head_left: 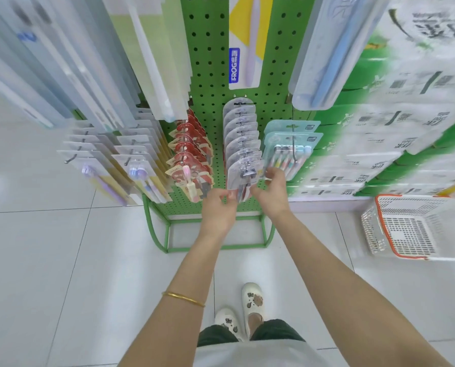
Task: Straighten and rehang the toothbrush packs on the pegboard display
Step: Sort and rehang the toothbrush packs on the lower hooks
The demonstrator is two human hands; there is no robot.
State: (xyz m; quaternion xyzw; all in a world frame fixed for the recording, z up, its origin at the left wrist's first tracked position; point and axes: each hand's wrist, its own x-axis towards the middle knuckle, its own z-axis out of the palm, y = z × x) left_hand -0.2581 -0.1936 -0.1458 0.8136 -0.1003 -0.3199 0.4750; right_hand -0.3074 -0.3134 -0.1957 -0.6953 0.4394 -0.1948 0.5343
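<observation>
Pinching the front clear pack [243, 174] at its lower left corner with the left hand [218, 206]; gripping its right edge with the right hand [271, 193]. Hangs foremost in the middle row, near the bottom edge of the pegboard [207, 75], tight between red packs [192, 154] and teal packs [291, 147]; open floor [88, 260] below.

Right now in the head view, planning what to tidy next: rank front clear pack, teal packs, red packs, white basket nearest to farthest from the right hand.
1. front clear pack, middle row, gripped by the right hand.
2. teal packs, just right.
3. red packs, left.
4. white basket, floor, far right.
</observation>
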